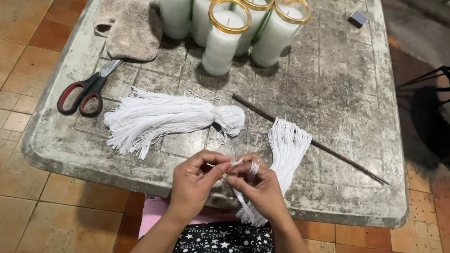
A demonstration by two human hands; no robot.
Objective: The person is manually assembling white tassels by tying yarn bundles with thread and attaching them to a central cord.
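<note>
My left hand (pixel 195 183) and my right hand (pixel 258 185) meet at the table's near edge, both pinching white strands of thread (pixel 236 163). Thread is wound around fingers of my right hand. Just behind my right hand, a bundle of white threads (pixel 288 146) hangs from a thin dark stick (pixel 334 151) that lies slanted across the table. Its loose ends fall past the table edge beside my right wrist. A finished white thread tassel (pixel 170 118) lies on the table beyond my left hand.
The table (pixel 336 70) is worn and grey. Scissors with red and black handles (pixel 84 91) lie at the left. A beige cloth (pixel 131 23) sits at the back left. Several tall white candles in glass (pixel 223 36) stand at the back. A small grey box (pixel 357 18) is back right.
</note>
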